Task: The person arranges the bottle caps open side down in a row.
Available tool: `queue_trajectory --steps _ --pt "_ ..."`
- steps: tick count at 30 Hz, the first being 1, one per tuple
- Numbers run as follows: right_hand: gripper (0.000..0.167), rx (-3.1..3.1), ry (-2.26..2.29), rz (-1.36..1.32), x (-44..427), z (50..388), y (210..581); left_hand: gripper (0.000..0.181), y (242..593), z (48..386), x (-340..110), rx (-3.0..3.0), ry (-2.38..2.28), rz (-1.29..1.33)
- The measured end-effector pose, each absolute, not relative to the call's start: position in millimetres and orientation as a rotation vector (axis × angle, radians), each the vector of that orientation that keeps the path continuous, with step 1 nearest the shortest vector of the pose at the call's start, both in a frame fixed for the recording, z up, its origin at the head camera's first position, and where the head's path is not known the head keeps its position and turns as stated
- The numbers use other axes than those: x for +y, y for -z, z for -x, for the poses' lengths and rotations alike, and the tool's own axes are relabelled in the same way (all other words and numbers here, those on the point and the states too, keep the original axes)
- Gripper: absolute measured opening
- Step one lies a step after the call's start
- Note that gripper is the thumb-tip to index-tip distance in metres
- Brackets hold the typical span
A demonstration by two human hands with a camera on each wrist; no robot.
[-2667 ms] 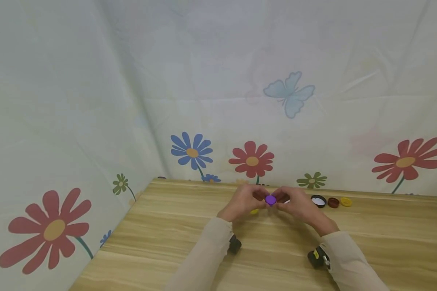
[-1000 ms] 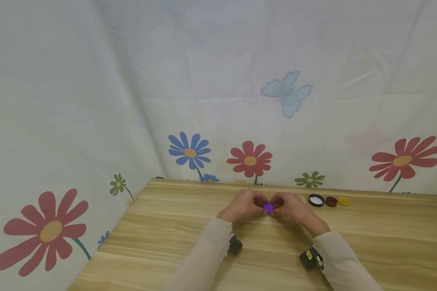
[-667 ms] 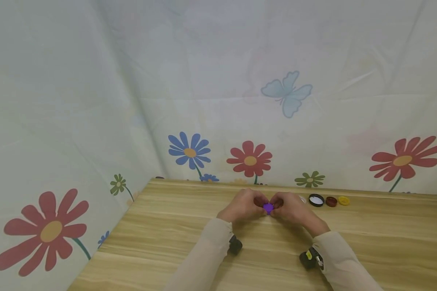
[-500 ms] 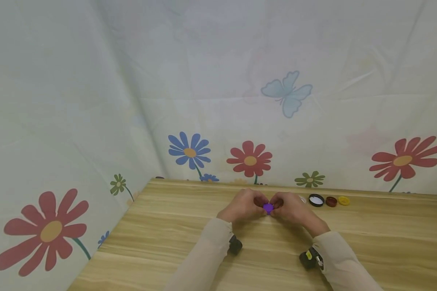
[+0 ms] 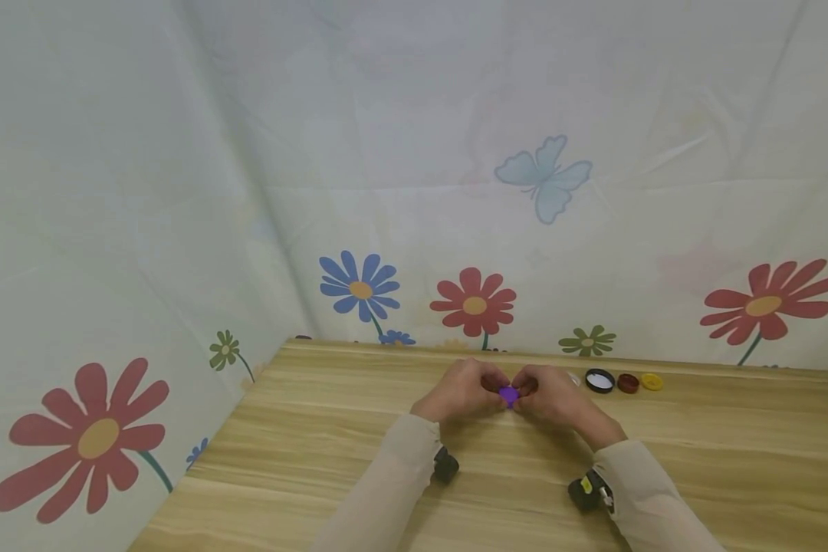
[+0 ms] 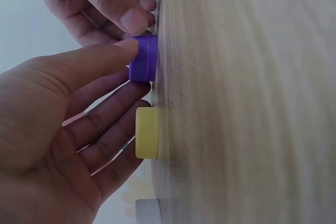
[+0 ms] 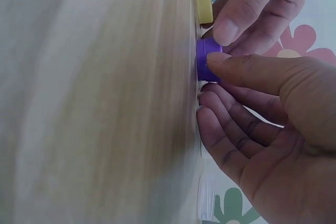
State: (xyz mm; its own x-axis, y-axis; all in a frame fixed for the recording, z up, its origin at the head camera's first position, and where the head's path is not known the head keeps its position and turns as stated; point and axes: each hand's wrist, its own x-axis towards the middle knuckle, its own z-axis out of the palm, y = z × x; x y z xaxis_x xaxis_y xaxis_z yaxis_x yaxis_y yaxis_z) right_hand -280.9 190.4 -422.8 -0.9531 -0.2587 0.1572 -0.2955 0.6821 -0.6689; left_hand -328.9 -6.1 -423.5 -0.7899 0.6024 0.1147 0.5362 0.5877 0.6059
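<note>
Both hands meet at a small purple bottle cap point(image 5: 508, 395) with ridged sides, low at the wooden tabletop. My left hand point(image 5: 458, 391) pinches it from the left, the thumb on its near side in the left wrist view. From the right, my right hand point(image 5: 552, 395) grips the same cap; its other fingers are bent loosely near the table. Beside the purple cap, in the left wrist view, stands a yellow cap point(image 6: 147, 132) close to the left fingers, then a pale grey cap point(image 6: 148, 211). Those two are hidden behind the left hand in the head view.
Right of the hands, near the table's back edge, lie a clear cap point(image 5: 574, 379), a black-rimmed lid point(image 5: 599, 380) with a white inside, a dark red cap point(image 5: 628, 383) and another yellow cap point(image 5: 652, 381). A flower-print cloth point(image 5: 414, 192) hangs behind the table.
Since the oldest frame, both hands have brought the purple cap down and slightly nearer, onto or close to the table. Over the last second they stay almost still, holding it.
</note>
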Motion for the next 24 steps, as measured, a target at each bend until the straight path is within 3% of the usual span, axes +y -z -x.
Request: queue_trajectory --steps 24 --pt "0.028 -2.787 -1.103 -0.427 225 282 410 0.027 420 330 11 2.765 -1.115 -0.779"
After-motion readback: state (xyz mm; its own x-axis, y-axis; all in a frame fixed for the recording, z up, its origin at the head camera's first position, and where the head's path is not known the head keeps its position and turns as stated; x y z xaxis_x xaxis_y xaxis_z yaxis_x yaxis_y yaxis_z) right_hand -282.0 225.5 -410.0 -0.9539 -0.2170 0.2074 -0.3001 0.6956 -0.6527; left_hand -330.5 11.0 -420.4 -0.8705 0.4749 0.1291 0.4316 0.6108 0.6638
